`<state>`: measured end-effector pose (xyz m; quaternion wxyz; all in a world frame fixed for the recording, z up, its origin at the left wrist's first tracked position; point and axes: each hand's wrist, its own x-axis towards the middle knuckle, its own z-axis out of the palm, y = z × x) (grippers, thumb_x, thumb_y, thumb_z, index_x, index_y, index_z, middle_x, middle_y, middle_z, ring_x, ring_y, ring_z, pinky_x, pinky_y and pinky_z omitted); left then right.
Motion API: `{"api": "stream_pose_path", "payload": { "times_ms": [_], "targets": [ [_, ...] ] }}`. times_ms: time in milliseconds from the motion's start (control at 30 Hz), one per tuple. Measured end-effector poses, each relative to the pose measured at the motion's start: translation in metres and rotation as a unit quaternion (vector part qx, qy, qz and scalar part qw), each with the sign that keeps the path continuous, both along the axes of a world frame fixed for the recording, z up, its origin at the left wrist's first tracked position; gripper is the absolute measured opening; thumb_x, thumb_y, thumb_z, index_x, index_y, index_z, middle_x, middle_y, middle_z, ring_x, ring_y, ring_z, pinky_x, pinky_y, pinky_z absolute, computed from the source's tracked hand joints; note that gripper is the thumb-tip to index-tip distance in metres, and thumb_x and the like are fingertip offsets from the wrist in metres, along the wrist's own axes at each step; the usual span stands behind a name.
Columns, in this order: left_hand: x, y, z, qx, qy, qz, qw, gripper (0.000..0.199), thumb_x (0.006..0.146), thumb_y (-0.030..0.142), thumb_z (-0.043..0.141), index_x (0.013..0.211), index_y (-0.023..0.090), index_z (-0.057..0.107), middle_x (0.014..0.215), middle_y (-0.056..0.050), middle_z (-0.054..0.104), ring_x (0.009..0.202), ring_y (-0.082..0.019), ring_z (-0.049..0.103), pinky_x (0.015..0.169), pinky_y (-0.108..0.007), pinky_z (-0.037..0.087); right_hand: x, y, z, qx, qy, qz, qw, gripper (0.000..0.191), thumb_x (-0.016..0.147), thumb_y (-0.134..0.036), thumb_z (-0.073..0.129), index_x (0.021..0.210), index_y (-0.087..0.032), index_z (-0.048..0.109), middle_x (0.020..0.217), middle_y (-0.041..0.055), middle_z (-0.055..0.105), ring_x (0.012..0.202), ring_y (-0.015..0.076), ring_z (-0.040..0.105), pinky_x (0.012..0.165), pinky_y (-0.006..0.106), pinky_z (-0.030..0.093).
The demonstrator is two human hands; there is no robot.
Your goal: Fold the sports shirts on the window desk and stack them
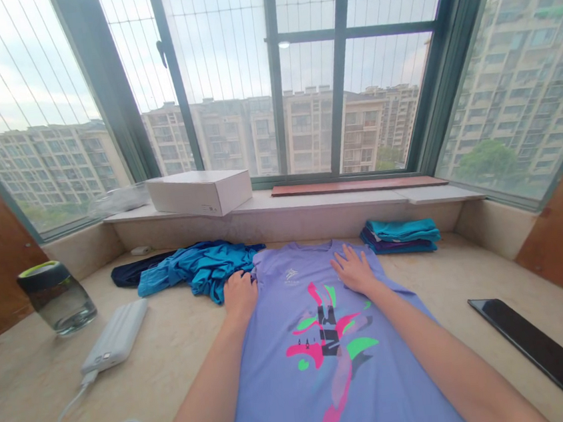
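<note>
Gripping the shoulder edge of a lilac T-shirt [322, 361], the left hand [240, 292] has its fingers curled shut, while the right hand [353, 269] presses flat, fingers spread, near the collar. Shirt lies spread on the stone ledge [184, 335], a crumpled blue garment [201, 265] just beside it.

On my left: water jar [58, 296], power bank [116, 336]. Sill: white box [200, 192]. Right: folded clothes [401, 235], phone [545, 348].

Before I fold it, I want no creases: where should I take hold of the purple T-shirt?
Probably at the shoulder seams beside the collar, reaching from the near side. The purple T-shirt lies flat, print up, collar toward the window. The left hand already touches one shoulder edge, and the right hand lies flat near the other.
</note>
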<state>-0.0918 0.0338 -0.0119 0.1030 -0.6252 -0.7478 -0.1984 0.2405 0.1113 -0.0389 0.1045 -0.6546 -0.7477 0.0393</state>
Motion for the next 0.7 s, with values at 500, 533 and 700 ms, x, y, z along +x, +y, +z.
{"api": "stream_pose_path", "payload": {
  "times_ms": [500, 533, 700],
  "targets": [
    [0.006, 0.004, 0.019, 0.119, -0.263, 0.029, 0.957, 0.013, 0.096, 0.030, 0.048, 0.098, 0.024, 0.059, 0.100, -0.011, 0.075, 0.096, -0.030, 0.071, 0.080, -0.034, 0.050, -0.001, -0.003, -0.004, 0.057, 0.033, -0.050, 0.997, 0.040, 0.098, -0.026, 0.045, 0.121, -0.010, 0.072, 0.145, 0.0189, 0.055, 0.129, 0.0313, 0.053, 0.109, 0.036, 0.037],
    [0.004, 0.005, 0.018, 0.132, -0.282, 0.035, 0.949, 0.013, 0.095, 0.030, 0.048, 0.097, 0.024, 0.059, 0.100, -0.011, 0.075, 0.097, -0.030, 0.071, 0.081, -0.035, 0.050, 0.001, -0.003, -0.004, 0.058, 0.037, -0.053, 0.996, 0.039, 0.098, -0.024, 0.044, 0.120, -0.010, 0.073, 0.143, 0.0195, 0.056, 0.128, 0.0315, 0.053, 0.109, 0.036, 0.037],
    [-0.005, 0.011, 0.014, 0.169, -0.330, 0.050, 0.927, 0.018, 0.095, 0.032, 0.046, 0.104, 0.023, 0.058, 0.094, -0.009, 0.075, 0.092, -0.028, 0.072, 0.083, -0.037, 0.053, 0.002, 0.001, 0.002, 0.074, 0.071, -0.031, 0.994, 0.047, 0.103, -0.026, 0.032, 0.123, -0.015, 0.072, 0.141, 0.0151, 0.061, 0.131, 0.0309, 0.052, 0.111, 0.040, 0.037]
  ]
}}
